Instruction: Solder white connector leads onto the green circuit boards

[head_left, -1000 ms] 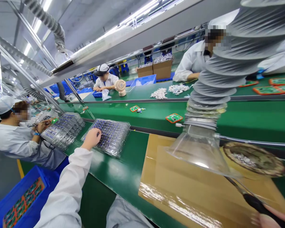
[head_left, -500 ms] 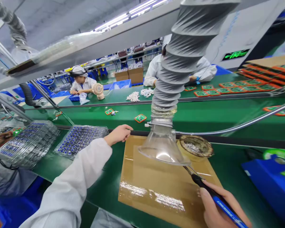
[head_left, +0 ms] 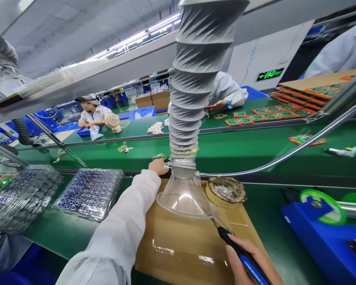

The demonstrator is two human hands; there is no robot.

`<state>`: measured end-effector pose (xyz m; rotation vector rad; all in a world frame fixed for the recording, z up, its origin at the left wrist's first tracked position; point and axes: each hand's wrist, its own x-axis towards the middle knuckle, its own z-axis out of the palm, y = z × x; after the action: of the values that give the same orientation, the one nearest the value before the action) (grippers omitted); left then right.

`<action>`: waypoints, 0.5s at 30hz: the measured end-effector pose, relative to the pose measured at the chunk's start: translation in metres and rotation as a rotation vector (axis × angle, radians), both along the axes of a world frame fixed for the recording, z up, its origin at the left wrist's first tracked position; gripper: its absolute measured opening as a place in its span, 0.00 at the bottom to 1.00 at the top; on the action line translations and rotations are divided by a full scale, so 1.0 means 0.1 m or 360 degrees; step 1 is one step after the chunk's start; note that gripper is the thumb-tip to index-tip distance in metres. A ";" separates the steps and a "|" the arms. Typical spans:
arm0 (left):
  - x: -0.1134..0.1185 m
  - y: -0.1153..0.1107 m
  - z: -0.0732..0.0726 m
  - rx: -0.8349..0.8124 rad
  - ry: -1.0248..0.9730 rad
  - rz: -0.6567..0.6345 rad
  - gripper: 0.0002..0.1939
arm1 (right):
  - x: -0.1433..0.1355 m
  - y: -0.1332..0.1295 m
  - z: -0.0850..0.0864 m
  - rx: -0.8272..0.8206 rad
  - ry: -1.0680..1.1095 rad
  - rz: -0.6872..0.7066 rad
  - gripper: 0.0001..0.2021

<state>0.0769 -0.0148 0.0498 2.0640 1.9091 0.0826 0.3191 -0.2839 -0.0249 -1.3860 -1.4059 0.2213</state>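
the right hand (head_left: 256,251), near right, holds a black-and-blue soldering iron (head_left: 250,269) in a narrow grip, its metal end by the near right rim of a clear fume funnel (head_left: 184,198). a brown cardboard sheet (head_left: 178,253) covers part of the green desk (head_left: 68,233). a round bowl (head_left: 240,194) of silvery bits stands at the sheet's far right; on the left lies a clear tray (head_left: 114,198) of blue-topped parts. at the desk's far edge, the left hand (head_left: 158,167) is just beside a circuit board (head_left: 159,156) on the far green belt (head_left: 255,148); its fingers are partly hidden, so i cannot tell its grip or whether it touches the board
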 end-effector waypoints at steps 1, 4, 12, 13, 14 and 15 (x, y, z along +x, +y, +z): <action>-0.05 -0.09 -0.01 0.0048 0.0017 0.0054 0.11 | 0.00 -0.01 0.00 -0.0013 0.0010 0.0016 0.11; -0.29 -0.54 -0.04 0.0209 0.0042 0.0158 0.10 | 0.00 -0.02 0.02 -0.0006 0.0065 0.0060 0.11; -0.72 -2.00 -0.42 0.0335 -0.0131 -0.0460 0.07 | -0.06 0.00 0.05 -0.0030 0.0113 0.0003 0.11; -0.68 -2.07 -0.45 0.0297 -0.0129 -0.0606 0.06 | -0.08 0.00 0.06 -0.0037 0.0125 -0.0004 0.11; -0.63 -2.12 -0.45 0.0258 -0.0113 -0.0732 0.04 | -0.11 0.00 0.06 -0.0053 0.0135 -0.0007 0.11; -0.58 -2.15 -0.45 0.0224 -0.0092 -0.0835 0.02 | -0.13 -0.01 0.07 -0.0078 0.0153 -0.0007 0.11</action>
<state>0.0193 -0.2302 0.0052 2.5545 1.3060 0.1522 0.3059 -0.2845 -0.0182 -1.3999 -1.3257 0.3172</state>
